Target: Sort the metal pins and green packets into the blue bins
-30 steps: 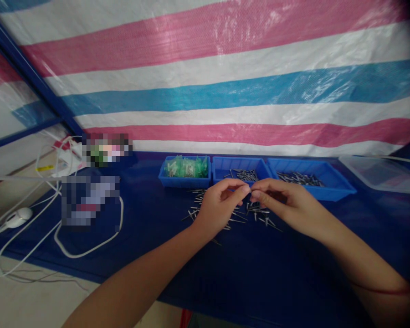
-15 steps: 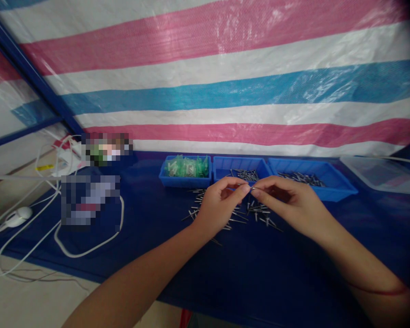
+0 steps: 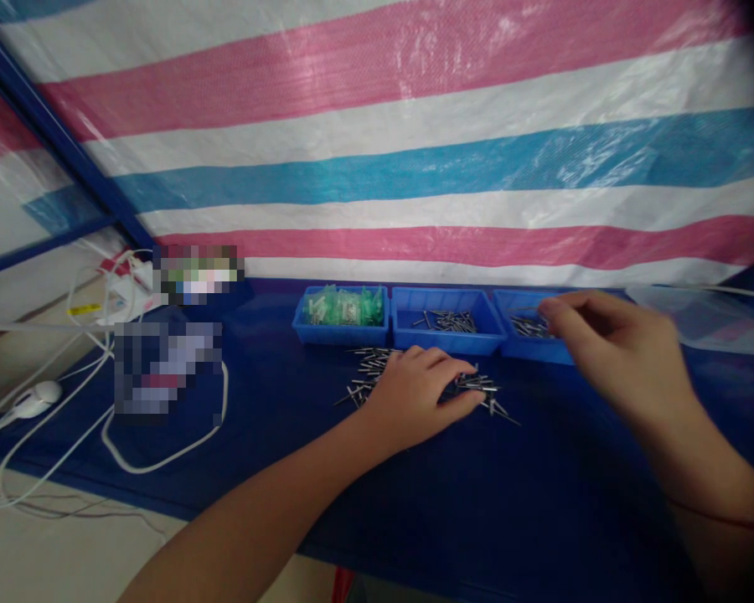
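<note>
My L hand (image 3: 418, 398) is down low at the loose metal pins (image 3: 372, 362), approx mid-tabletop (image 3: 477, 502), thumb & fingers spread w/ a gap btwn them; from here I can't tell if the fingertips touch any. Pins lie scattered on both sides of it, nearer the back edge than the front. My R hand (image 3: 622, 343) is up over the R bin (image 3: 537, 345), thumb & forefinger pinched narrow on a thin pin (image 3: 524, 311), blurry, poking out leftward. That bin has a pin heap (image 3: 526, 327) in it, partly hidden by the hand. Mid bin (image 3: 449, 339) is just beside it w/ its own pin pile (image 3: 456, 322); L bin (image 3: 343, 337) is full of green packs (image 3: 345, 307). All 3 sit in a row along the back edge. Clear plastic box (image 3: 716, 320) nr the back R corner. White cable (image 3: 224, 394) loops nr the L end, striped sheet (image 3: 415, 180) hangs behind.
</note>
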Demonstrator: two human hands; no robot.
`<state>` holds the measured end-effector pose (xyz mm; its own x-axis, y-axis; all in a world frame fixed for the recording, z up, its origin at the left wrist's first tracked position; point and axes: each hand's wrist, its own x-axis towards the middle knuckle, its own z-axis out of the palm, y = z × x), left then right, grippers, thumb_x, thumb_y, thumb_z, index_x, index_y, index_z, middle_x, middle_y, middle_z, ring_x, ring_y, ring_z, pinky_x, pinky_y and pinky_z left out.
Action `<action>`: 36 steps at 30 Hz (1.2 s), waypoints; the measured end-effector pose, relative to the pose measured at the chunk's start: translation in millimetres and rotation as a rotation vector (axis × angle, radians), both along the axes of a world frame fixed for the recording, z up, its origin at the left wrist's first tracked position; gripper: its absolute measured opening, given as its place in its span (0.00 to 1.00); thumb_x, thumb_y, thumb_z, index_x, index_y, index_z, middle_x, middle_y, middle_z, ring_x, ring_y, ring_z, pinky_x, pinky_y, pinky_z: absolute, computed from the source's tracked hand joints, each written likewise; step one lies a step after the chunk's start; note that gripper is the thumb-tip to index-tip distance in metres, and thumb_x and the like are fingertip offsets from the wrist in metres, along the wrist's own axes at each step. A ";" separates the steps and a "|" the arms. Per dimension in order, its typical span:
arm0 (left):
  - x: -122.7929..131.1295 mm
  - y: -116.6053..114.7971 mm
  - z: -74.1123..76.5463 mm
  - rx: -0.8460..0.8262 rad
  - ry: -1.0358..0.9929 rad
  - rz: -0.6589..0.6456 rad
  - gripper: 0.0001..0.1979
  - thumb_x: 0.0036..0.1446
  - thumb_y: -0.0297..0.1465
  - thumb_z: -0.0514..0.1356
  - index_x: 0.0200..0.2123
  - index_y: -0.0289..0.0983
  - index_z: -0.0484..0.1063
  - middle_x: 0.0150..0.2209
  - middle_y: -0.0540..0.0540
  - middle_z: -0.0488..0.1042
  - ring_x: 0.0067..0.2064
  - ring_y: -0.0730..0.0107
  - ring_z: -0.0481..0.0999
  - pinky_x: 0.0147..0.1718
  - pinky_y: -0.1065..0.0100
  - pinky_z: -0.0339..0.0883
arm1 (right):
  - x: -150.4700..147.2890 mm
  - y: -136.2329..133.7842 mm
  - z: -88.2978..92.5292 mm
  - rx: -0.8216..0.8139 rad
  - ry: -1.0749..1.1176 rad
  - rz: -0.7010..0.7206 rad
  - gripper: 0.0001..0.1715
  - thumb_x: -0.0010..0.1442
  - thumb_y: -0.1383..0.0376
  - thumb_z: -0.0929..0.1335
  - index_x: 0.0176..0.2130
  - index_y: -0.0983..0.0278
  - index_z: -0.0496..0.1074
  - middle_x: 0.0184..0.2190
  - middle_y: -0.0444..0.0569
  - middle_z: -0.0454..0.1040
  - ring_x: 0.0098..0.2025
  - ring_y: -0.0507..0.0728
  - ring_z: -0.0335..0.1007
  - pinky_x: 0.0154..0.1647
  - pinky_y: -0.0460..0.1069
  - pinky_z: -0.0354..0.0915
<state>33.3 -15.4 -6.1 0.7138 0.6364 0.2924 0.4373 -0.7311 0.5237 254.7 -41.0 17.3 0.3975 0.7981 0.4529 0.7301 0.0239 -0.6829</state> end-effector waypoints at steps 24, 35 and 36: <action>-7.1 2.6 3.7 0.258 0.412 -0.041 0.10 0.62 0.37 0.56 0.38 0.40 0.74 0.43 0.46 0.74 0.46 0.61 0.66 0.41 0.60 0.51 | -5.0 3.0 -6.0 -0.006 -0.462 0.009 0.14 0.59 0.59 0.64 0.35 0.64 0.75 0.29 0.50 0.76 0.32 0.60 0.72 0.34 0.51 0.60; -4.6 1.9 -1.4 0.375 0.406 -0.047 0.10 0.66 0.31 0.50 0.39 0.38 0.71 0.43 0.47 0.72 0.44 0.63 0.67 0.40 0.61 0.53 | -19.0 2.6 -13.1 0.052 -0.459 0.284 0.12 0.60 0.60 0.63 0.33 0.61 0.74 0.29 0.49 0.76 0.33 0.60 0.70 0.38 0.55 0.63; -4.3 2.0 -1.1 0.376 0.392 -0.038 0.10 0.66 0.31 0.50 0.39 0.39 0.70 0.44 0.47 0.72 0.44 0.63 0.67 0.40 0.61 0.54 | -20.3 2.3 -13.0 0.046 -0.443 0.311 0.11 0.60 0.60 0.63 0.33 0.61 0.74 0.30 0.49 0.76 0.33 0.61 0.71 0.39 0.55 0.63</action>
<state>29.0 -13.4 -7.2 0.8355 0.5110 0.2021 0.5171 -0.8556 0.0258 234.4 -38.7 4.2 -0.0910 0.8228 0.5609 0.9017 0.3072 -0.3043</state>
